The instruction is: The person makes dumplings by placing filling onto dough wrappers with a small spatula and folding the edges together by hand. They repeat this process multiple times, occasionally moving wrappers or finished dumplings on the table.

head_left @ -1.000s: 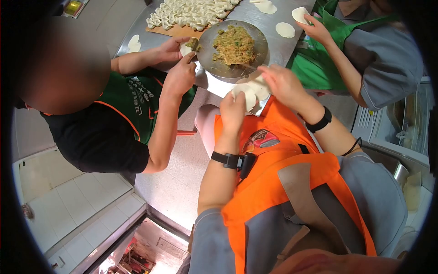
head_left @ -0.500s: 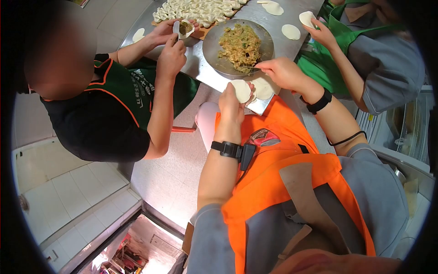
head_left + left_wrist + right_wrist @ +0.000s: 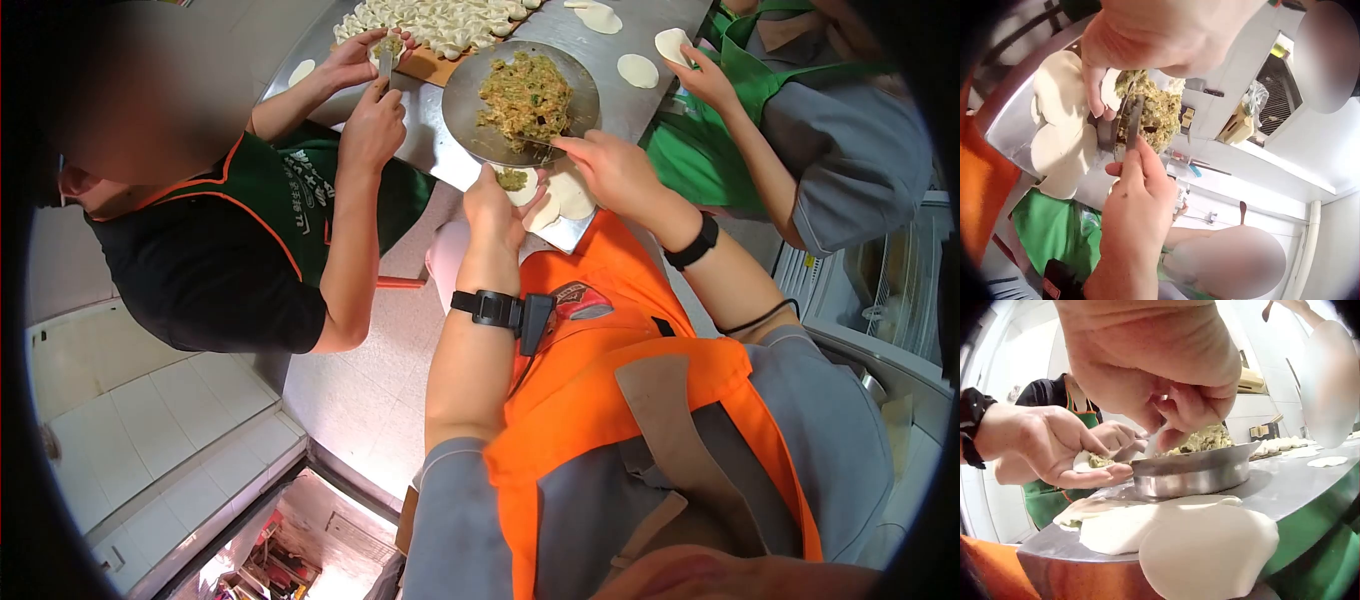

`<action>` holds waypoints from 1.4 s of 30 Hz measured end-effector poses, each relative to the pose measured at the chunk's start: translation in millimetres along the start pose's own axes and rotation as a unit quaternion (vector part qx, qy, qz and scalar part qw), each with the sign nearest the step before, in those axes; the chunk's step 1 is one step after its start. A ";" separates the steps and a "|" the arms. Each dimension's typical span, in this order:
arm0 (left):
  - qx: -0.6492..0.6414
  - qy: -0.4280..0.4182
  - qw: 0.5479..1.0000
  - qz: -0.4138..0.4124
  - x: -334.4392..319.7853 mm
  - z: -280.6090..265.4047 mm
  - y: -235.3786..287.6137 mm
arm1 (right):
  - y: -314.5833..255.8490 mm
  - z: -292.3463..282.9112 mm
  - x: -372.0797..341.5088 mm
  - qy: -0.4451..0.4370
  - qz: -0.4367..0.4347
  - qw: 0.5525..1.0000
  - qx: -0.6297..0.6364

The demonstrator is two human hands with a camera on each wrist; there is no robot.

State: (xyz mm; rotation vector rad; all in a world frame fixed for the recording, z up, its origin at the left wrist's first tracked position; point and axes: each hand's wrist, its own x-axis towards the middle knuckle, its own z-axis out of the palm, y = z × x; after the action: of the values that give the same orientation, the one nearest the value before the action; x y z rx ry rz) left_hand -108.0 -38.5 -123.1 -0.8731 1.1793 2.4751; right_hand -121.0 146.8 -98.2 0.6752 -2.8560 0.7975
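My left hand [image 3: 490, 208] holds a round dumpling wrapper [image 3: 524, 194] palm up, close to the near rim of the metal bowl [image 3: 462, 125]. A dab of green-brown filling [image 3: 1097, 460] sits on that wrapper. In my right hand [image 3: 618, 172] is a narrow, flat metal spatula [image 3: 1135, 128], gripped with its blade over the bowl's near edge. Chopped filling [image 3: 525, 95] is heaped in the bowl. Several bare wrappers [image 3: 1210, 544] overlap at the table corner, just below my hands.
Rows of folded dumplings [image 3: 430, 25] cover a wooden board [image 3: 432, 68] at the back of the metal table [image 3: 440, 155]. A person at the left fills a wrapper [image 3: 387, 62] with a spatula. Another at the right holds a wrapper [image 3: 673, 46]. Single wrappers [image 3: 637, 70] lie nearby.
Filling now lies on the wrapper in my left hand, which was bare before. That hand has shifted slightly left and up toward the bowl. My right hand stays by the bowl's rim.
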 end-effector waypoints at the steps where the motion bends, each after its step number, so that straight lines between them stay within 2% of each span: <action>1: 0.000 0.002 1.000 -0.002 -0.2 2.2 0.6 | -2.3 0.5 3.8 -0.024 0.007 0.999 -0.024; 4: 0.008 0.014 1.000 -0.003 -5.4 8.8 5.4 | 1.9 11.8 7.8 -0.053 -0.018 0.998 0.017; 7: 0.029 0.026 0.999 0.008 -11.1 10.0 7.5 | -6.4 8.3 -4.7 -0.041 -0.037 0.993 0.104; 9: 0.027 0.030 0.999 0.023 -13.6 8.7 4.1 | -17.7 8.9 -20.9 -0.028 -0.051 0.993 0.099; 12: -0.062 -0.028 0.997 0.020 -21.6 -1.5 0.8 | -31.1 -0.9 -32.8 -0.026 -0.062 0.995 0.069; 14: -0.084 -0.031 0.995 0.045 -21.9 -10.4 0.1 | -39.5 -10.0 -36.3 -0.033 -0.066 0.996 0.044; 15: -0.102 -0.042 0.993 0.052 -22.8 -13.0 1.9 | -41.7 -10.0 -38.9 -0.047 -0.013 0.987 0.154; 17: -0.134 -0.092 0.986 0.043 -27.7 -15.5 6.8 | -45.0 -10.9 -42.4 -0.074 0.093 0.924 0.363; 20: -0.166 -0.141 0.975 0.038 -38.2 -7.6 11.1 | -39.6 -8.3 -41.6 -0.120 0.137 0.891 0.416; 23: -0.170 -0.111 0.976 0.079 -44.1 -6.5 12.8 | -34.8 -23.2 -39.1 -0.107 0.113 0.920 0.359; 26: -0.155 -0.105 0.979 0.083 -41.2 -7.7 10.2 | -42.7 -37.2 -32.2 0.009 0.002 0.971 0.240; 29: -0.120 -0.104 0.984 0.082 -40.8 -6.3 9.5 | -30.1 -23.8 -27.4 0.047 -0.066 0.984 0.160; 32: -0.100 -0.074 0.989 0.077 -38.7 -7.3 9.1 | -22.1 -19.5 -24.0 0.095 -0.015 0.995 0.029; 35: -0.101 -0.067 0.990 0.073 -35.8 -12.8 8.7 | -4.9 -17.0 -33.9 0.014 0.011 0.996 -0.084; 38: -0.107 -0.075 0.989 0.073 -35.6 -12.7 8.4 | -5.5 -18.8 -37.7 0.042 0.037 0.998 -0.016; 41: -0.104 -0.089 0.988 0.066 -34.6 -6.5 4.4 | -18.4 -24.6 -33.5 0.108 -0.054 0.990 0.071; 42: -0.101 -0.096 0.988 0.066 -33.6 -3.5 4.0 | -19.6 -23.8 -32.9 0.105 -0.055 0.988 0.094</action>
State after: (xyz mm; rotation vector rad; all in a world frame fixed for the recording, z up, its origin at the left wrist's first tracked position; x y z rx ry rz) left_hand -82.2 -43.1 -101.5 -0.6031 0.9620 2.7510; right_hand -83.4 156.9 -75.5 0.7158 -2.5535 1.0621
